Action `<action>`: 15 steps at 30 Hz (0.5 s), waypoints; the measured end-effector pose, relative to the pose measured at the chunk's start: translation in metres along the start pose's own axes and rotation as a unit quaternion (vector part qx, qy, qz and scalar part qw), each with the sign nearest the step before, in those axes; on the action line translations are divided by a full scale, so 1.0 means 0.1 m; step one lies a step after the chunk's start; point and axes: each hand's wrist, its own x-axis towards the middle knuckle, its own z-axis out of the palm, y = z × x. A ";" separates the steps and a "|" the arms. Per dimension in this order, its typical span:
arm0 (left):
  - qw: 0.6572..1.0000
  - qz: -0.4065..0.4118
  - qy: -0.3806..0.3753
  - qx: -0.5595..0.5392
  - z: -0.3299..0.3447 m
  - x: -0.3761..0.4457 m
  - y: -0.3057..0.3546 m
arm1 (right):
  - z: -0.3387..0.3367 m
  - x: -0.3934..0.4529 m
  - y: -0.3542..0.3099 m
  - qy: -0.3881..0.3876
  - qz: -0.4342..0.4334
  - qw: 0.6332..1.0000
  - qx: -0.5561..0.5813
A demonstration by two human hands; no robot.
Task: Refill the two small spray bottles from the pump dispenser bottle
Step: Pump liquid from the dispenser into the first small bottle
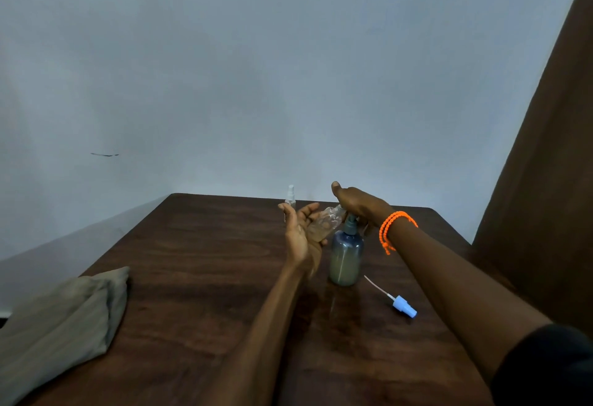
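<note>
On table (192,277) — unlabelled pump bottle (346,256) under right hand (359,205).

The left hand (301,235) was palm-up, fingers loosely curled, apparently cradling something. The right hand (357,205) pressed palm-down just beside it, thumb raised, both forearms extended forward.

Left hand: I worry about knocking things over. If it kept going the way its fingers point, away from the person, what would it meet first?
Probably the second small spray bottle standing upright just beyond the left hand, which cradles the tilted open bottle. Depth is unclear.
</note>
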 end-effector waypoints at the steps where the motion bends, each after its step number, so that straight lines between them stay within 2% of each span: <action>1: 1.000 0.004 0.001 -0.004 0.00 0.01 0.00 | 0.00 0.03 0.00 0.003 -0.008 1.000 -0.001; 15: 1.000 0.006 0.013 0.005 -0.02 -0.03 -0.03 | 0.04 -0.02 0.10 -0.018 -0.011 1.000 0.002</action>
